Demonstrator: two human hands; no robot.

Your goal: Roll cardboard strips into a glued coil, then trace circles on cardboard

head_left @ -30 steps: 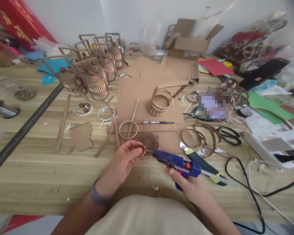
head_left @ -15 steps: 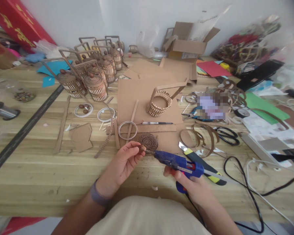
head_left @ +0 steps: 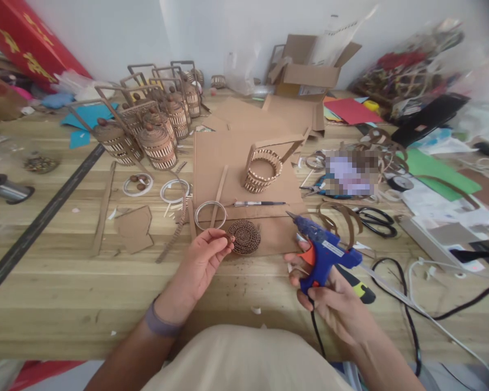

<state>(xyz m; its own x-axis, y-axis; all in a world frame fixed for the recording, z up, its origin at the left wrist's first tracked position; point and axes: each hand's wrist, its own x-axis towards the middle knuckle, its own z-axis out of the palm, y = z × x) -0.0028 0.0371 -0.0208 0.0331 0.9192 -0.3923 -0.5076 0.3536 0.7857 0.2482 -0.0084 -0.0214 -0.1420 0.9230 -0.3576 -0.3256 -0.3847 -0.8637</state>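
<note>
My left hand point(head_left: 201, 262) pinches a small brown bead point(head_left: 229, 238) just left of a round coiled cardboard disc point(head_left: 245, 237) that lies on the wooden table point(head_left: 65, 282). My right hand point(head_left: 330, 296) grips a blue hot glue gun point(head_left: 321, 250) by its handle, nozzle up and pointing away to the left, clear of the bead. An open slatted cardboard basket with a handle point(head_left: 264, 168) stands on a cardboard sheet point(head_left: 212, 163) behind the disc.
Several finished lidded baskets point(head_left: 146, 130) stand at the back left. A wire ring point(head_left: 210, 214), a pen point(head_left: 256, 203), white rings point(head_left: 175, 190), scissors point(head_left: 377, 220), a yellow-black knife point(head_left: 356, 285), cables point(head_left: 411, 315), cardboard strips and an open box point(head_left: 309, 70) lie around.
The glue gun's nozzle was at the bead in my left hand; my right hand has drawn the gun back to the right and tipped it upright. My left hand has moved slightly up toward the disc.
</note>
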